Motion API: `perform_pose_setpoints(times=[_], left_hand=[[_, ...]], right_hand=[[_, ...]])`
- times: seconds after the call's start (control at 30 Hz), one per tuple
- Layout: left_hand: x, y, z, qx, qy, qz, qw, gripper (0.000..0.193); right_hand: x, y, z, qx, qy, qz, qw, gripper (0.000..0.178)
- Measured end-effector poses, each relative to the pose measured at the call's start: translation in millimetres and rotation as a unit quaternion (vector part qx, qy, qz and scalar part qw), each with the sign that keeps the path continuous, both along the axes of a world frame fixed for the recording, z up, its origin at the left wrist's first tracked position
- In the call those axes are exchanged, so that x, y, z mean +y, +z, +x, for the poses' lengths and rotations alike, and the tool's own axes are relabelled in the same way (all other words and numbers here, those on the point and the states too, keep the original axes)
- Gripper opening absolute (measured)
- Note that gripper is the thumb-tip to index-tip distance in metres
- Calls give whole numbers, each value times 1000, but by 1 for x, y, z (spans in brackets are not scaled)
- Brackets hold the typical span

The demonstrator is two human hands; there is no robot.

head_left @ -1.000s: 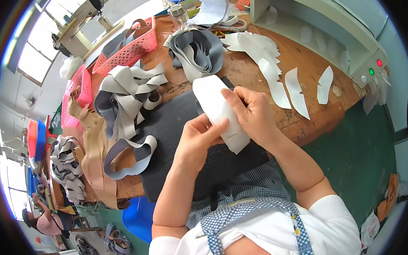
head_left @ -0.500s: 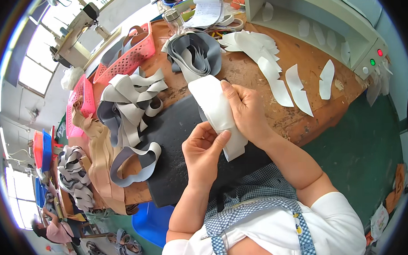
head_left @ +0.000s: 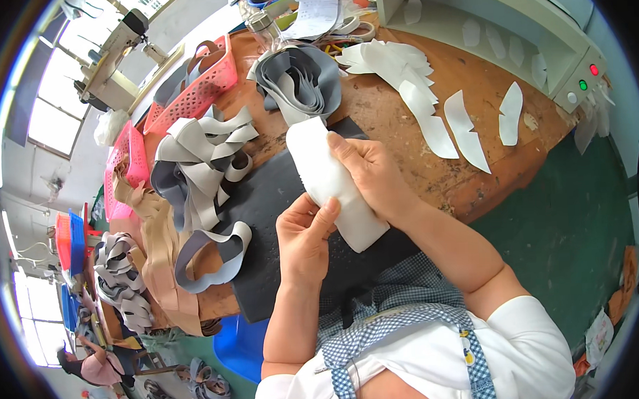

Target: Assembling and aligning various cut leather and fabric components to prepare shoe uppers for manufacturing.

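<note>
A long white strip (head_left: 344, 191) with small notches along one edge is held between my two hands above the black mat (head_left: 256, 290). My left hand (head_left: 303, 235) pinches its left edge, thumb on top and fingers curled beneath. On the right edge, higher up, my right hand (head_left: 374, 180) grips it with the thumb on top; its other fingers are mostly hidden underneath. The strip slants from upper left to lower right. A loop of grey and white band (head_left: 213, 270) lies at the mat's left edge. Just beyond the strip sits a coiled grey band (head_left: 301, 80).
Cut white pieces (head_left: 465, 131) lie at the right, before a grey machine (head_left: 569, 85) with lit buttons. Tangled grey-white bands (head_left: 202, 154), beige strips (head_left: 159, 254) and pink baskets (head_left: 196, 84) stand left. A glass jar (head_left: 261, 29) is at the back. Another person (head_left: 100, 362) sits far left.
The strip has shifted slightly left and lies flatter; the layered fold at its lower end no longer shows. Both hands have moved a little left and keep their grip.
</note>
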State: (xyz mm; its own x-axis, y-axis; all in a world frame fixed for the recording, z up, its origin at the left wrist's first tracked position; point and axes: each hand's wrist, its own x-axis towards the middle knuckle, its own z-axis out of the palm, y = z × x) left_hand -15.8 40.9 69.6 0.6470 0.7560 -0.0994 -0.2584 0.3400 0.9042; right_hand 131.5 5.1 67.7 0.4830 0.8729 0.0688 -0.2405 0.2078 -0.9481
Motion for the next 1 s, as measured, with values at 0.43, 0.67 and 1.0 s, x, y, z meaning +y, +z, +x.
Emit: perform_pose_setpoints(times=[0.43,0.67,1.0], left_hand=[[37,-12,5,-46,103,-99,989,15],[47,-18,17,-40,77,-119,989,18],[39,-19,8,-64,84,-162,981,31]], right_hand=[[-46,-22,-11,-10,161,-71,984,37],[-46,-20,-8,-63,76,-57,994,24],[-45,-24,-11,-211,-25,1,977,34]])
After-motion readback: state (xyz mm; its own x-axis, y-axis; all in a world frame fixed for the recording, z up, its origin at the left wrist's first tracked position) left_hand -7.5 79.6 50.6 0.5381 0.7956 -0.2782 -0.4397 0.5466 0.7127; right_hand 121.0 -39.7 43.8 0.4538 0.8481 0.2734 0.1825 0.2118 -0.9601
